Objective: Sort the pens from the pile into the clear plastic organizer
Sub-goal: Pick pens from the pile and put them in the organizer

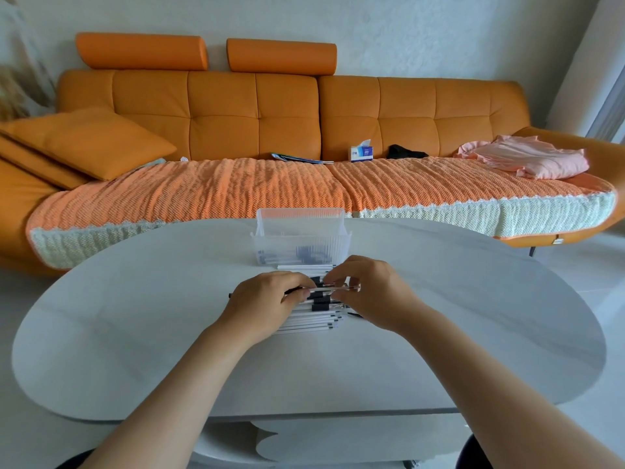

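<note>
A pile of white pens with black caps (309, 321) lies side by side in the middle of the white oval table (135, 333). My left hand (267, 297) and my right hand (370, 291) sit over the pile, and their fingertips pinch the two ends of one pen (326, 290) at the top of it. Just behind the pile stands the clear plastic organizer (301, 236), with a few dark-capped pens visible through its ribbed wall. My hands hide part of the pile.
An orange sofa (257, 113) with a woven cover runs behind the table. On it lie a cushion (88, 143), a tissue box (362, 152), a magazine (297, 158) and folded pink cloth (527, 157). A lower shelf (304, 441) shows under the table's near edge.
</note>
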Motion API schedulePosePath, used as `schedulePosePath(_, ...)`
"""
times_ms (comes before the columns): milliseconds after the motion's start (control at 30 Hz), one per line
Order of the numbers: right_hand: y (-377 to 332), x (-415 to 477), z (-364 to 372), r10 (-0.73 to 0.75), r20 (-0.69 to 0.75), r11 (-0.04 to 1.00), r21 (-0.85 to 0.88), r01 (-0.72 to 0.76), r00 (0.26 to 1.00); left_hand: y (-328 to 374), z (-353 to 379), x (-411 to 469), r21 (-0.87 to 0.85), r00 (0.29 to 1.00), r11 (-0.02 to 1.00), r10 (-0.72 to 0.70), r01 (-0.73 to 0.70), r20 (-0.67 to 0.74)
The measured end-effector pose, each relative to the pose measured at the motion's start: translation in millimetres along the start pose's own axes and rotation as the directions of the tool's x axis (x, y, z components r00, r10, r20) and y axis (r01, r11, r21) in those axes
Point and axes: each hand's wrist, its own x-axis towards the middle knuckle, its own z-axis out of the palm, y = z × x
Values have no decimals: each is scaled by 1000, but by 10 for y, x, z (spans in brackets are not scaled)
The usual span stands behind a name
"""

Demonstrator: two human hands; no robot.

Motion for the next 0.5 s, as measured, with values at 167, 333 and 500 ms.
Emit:
schedulePosePath(167,64,-8,-97,71,-16,994,-78,-72,997,-34,-34,15,30,999,999,-30,31,-42)
schedulePosePath(333,48,-27,-130,124,4,991,-56,-123,992,-11,-34,5,38,999,999,-25,26,-22)
schedulePosePath(500,21,-29,-13,57,28,998,34,-58,998,86,13,11,35,1000,999,-2,1,5)
